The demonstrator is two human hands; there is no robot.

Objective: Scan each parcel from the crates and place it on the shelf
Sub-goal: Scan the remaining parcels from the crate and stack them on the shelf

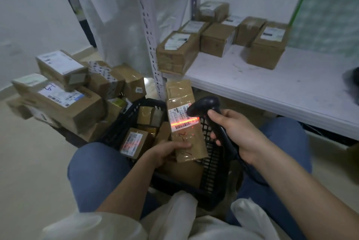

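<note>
— Beside the person's knees, why does the shelf (pixel 272 84) sit so close?
— So scanned boxes go straight up from the black crate (pixel 211 173).
— And the parcel (pixel 182 115)?
— The left hand (pixel 167 152) grips its near end, label up; the right hand (pixel 235 132) wraps the scanner (pixel 206 107), its red line crossing the barcode.

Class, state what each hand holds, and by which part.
Left hand grips the long parcel by its near end. Right hand grips the scanner by its handle.
</note>
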